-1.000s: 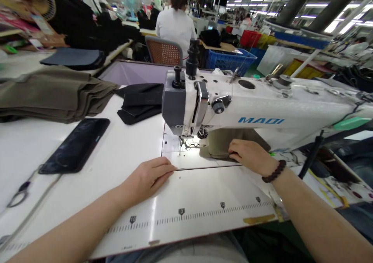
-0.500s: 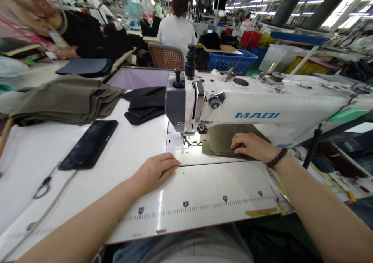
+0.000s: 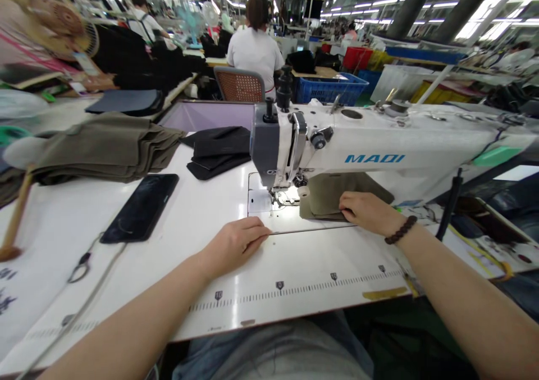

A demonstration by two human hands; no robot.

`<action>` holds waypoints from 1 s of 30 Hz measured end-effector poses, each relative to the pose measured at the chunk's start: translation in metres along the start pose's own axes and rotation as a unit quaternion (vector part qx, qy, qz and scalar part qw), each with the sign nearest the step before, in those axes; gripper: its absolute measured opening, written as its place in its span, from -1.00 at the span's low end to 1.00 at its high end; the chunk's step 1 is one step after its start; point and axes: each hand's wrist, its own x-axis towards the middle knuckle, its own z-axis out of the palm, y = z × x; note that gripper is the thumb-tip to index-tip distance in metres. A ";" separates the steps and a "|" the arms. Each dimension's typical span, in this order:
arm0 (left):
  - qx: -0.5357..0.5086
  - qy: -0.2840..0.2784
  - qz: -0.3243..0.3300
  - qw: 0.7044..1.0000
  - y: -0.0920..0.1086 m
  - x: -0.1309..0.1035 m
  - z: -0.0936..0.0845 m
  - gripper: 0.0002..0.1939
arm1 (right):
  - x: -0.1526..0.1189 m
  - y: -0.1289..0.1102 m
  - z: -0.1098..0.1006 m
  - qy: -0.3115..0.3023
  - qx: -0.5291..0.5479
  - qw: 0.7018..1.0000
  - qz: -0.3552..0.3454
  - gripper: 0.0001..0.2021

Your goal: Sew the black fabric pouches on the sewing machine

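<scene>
1. Under the long arm of the white sewing machine with blue letters (image 3: 370,144), we see the flat olive-green cloth piece (image 3: 328,195); it lies on the white table with printed ruler marks (image 3: 311,259), just to the right of the needle area.
2. Our right hand (image 3: 364,209), with a dark beaded bracelet (image 3: 401,229) at the wrist, touches this cloth with bent fingers, held near one another; we cannot tell if they clamp it.
3. Our left hand (image 3: 236,245) rests on the table, in front of the needle area, its fingers together.
4. To the left we have the black rectangular phone (image 3: 141,209), the folded black cloth (image 3: 221,150) and the thick olive-green cloth stack (image 3: 109,144).
</scene>
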 end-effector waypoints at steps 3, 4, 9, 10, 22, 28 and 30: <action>0.004 0.000 0.005 1.000 0.001 0.000 -0.001 -0.74 | 0.001 -0.001 0.003 0.031 -0.002 0.999 0.021 -0.82; 0.006 0.001 0.005 1.000 0.001 0.000 -0.002 -0.74 | 0.001 0.001 0.004 0.048 0.000 0.998 0.033 -0.84; 0.011 -0.001 0.010 1.000 0.002 -0.001 -0.004 -0.74 | 0.002 0.022 0.004 0.169 0.024 0.976 0.137 -0.83; 0.011 -0.002 0.009 1.000 0.002 -0.001 -0.004 -0.74 | 0.000 0.025 0.002 0.193 0.025 0.968 0.156 -0.81; 0.045 0.009 -0.002 0.999 0.023 0.006 -0.003 -0.54 | -0.083 -0.096 -0.002 0.240 -0.084 0.964 -0.080 -0.78; 0.058 -0.130 0.140 0.980 0.066 0.010 0.003 -0.60 | -0.098 -0.145 0.028 0.094 0.073 0.983 -0.139 -0.76; 0.030 -0.177 0.167 0.969 0.075 0.002 0.004 -0.79 | -0.117 -0.137 0.018 0.046 0.131 0.983 -0.119 -0.74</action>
